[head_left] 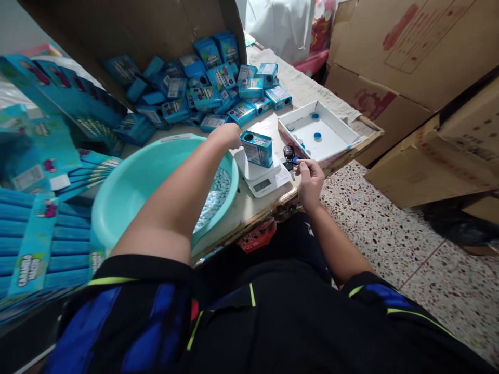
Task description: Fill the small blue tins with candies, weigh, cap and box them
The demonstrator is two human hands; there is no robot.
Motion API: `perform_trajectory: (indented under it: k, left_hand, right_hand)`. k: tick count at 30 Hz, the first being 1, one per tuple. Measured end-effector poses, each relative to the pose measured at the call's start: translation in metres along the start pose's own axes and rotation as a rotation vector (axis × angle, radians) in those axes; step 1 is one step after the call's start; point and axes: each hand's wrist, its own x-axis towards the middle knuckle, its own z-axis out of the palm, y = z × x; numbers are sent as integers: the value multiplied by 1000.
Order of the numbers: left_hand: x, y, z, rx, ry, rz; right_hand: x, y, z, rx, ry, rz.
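Observation:
A small blue printed tin [257,149] stands upright on a white digital scale [268,183], a dark round opening in its top. My left hand [226,136] is curled close against the tin's left side; its fingertips are mostly hidden, so touching or apart I cannot tell. My right hand [311,182] is closed in a pinch at the scale's right, and whatever sits between the fingers is too small to name. Beside those fingers lie dark keys [288,152] with a blue piece. Under my left forearm, a turquoise basin [132,176] holds small whitish-blue pieces [217,195].
Many blue tins [202,97] are heaped at the back against a cardboard box [156,26]. A shallow white tray [331,132] holds a few blue caps [317,136]. Blue printed cartons [35,239] fill the left side. Large cardboard boxes [390,57] stand at right.

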Motion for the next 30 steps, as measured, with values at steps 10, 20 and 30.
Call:
perform_trajectory:
  k: [10,20,30]
  left_hand:
    - [-38,-5,-11,-249,256,25]
    - [-164,-74,3,25,368,-28]
    - [-135,-93,77,16,-174,121]
  right_hand:
    - [-1,2,0,-35,-31,-21]
    - [-4,-2,2,-103,-19,-108]
    - [-7,-4,2,-381,-39,-353]
